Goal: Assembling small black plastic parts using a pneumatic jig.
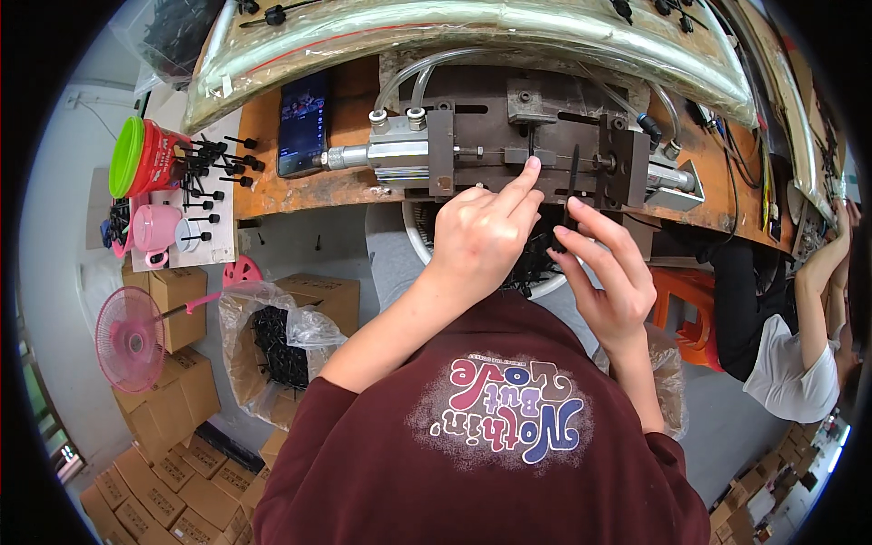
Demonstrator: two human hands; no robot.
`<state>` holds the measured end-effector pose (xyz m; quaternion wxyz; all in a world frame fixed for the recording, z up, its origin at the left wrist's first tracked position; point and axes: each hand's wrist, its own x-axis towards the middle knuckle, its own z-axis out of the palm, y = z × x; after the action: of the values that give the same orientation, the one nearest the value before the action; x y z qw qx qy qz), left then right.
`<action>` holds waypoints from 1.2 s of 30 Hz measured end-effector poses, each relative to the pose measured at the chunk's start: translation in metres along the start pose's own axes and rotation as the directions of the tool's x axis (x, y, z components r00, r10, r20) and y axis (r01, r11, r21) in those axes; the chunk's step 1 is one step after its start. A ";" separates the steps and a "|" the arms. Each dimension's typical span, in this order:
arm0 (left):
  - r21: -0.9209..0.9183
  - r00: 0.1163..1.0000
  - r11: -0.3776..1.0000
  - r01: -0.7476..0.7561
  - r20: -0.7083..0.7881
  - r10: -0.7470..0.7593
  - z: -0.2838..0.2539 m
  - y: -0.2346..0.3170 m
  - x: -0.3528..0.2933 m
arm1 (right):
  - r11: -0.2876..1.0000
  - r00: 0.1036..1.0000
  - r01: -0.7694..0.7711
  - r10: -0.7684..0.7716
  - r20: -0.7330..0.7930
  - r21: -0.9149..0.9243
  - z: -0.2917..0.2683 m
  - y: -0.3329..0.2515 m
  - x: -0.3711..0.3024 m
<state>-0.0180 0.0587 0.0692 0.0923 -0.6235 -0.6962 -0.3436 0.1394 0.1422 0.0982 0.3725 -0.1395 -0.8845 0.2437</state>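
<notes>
In front of me is a metal pneumatic fixture (490,104) with a cylinder at each end. My left hand (490,222) reaches to its middle, index finger stretched out and the other fingers loosely bent. That fingertip touches the lower end of a dark thin pin (531,141) beneath the small upper block (527,102). Beside it, my right hand (610,277) pinches a slim black rod (574,171) between thumb and fingers, held upright near the right clamp plate (624,163). The rod's lower end is partly hidden by the fingers.
A white basket (420,238) of black parts sits below the bench edge. Left are a phone (302,123), black rods with knobs (213,173), a red-green bucket (145,159) and a pink fan (132,338). Air hoses (436,56) cross behind the fixture. Another person (790,354) sits right.
</notes>
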 end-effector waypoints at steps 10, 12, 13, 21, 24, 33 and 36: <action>-0.173 0.978 0.984 -0.046 0.191 0.080 -0.031 -0.003 -0.012 | 0.997 1.000 0.023 -0.022 0.022 -0.075 0.006 0.003 0.009; -0.446 0.978 0.886 0.129 0.205 -0.039 -0.036 0.002 -0.017 | 1.000 1.000 0.001 -0.001 0.000 -0.010 0.008 0.003 0.007; -0.564 0.970 0.798 0.210 0.224 -0.097 -0.039 0.004 -0.019 | 1.000 1.000 -0.009 0.009 -0.010 0.025 0.009 0.002 0.006; -0.766 0.688 -0.152 0.625 0.632 -0.357 -0.055 0.015 -0.001 | 0.965 0.998 0.054 -0.061 0.019 0.258 0.002 -0.007 0.006; -0.744 0.675 -0.050 0.666 0.631 -0.382 -0.069 0.019 0.001 | 0.904 0.996 -0.083 0.074 0.039 0.419 -0.008 -0.011 0.011; -0.705 0.715 0.183 0.685 0.602 -0.356 -0.083 0.032 0.002 | 0.238 0.758 -0.557 0.538 0.370 0.796 -0.007 -0.019 0.029; -0.722 0.750 0.231 0.652 0.569 -0.338 -0.082 0.033 0.000 | 0.208 0.747 -0.577 0.527 0.406 0.790 -0.009 -0.020 0.031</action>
<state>-0.0123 0.0090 0.1423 -0.4732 -0.3566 -0.5679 -0.5714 0.1229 0.1417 0.1327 0.2542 -0.2232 -0.5200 0.7843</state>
